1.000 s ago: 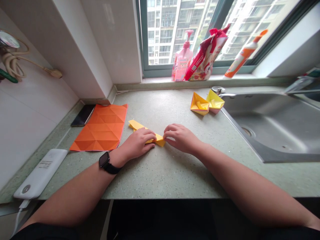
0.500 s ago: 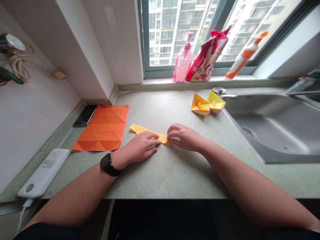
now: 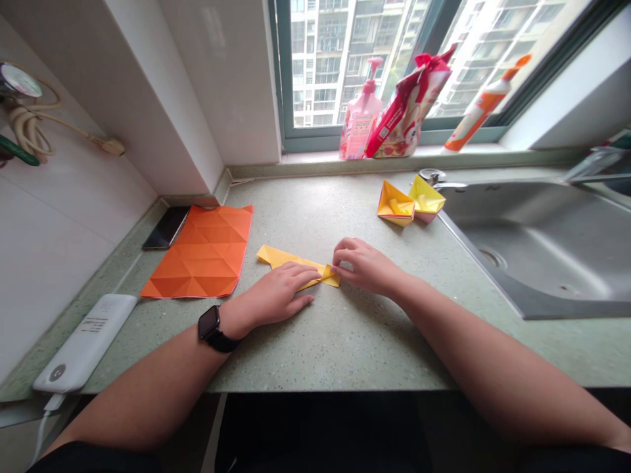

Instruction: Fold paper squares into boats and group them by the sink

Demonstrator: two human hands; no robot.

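A long folded strip of yellow paper (image 3: 276, 256) lies on the speckled green counter (image 3: 345, 328). My left hand (image 3: 276, 292), a black watch on its wrist, lies flat with fingers stretched over the strip's middle. My right hand (image 3: 365, 266) has curled fingers pinching the strip's right end. A creased orange sheet (image 3: 202, 253) lies to the left. Two finished folded paper boats, one orange-yellow (image 3: 394, 205) and one yellow (image 3: 426, 200), sit behind near the sink.
A steel sink (image 3: 542, 243) fills the right side. A dark phone (image 3: 165, 228) and a white power bank (image 3: 83, 341) lie at the left. On the window sill stand a pink pump bottle (image 3: 359, 118), a red bag (image 3: 407, 108) and an orange-white bottle (image 3: 476, 115).
My left fingers have stretched out flat along the yellow strip. My right hand slid slightly right, still pinching the strip's end, which now shows a small folded flap.
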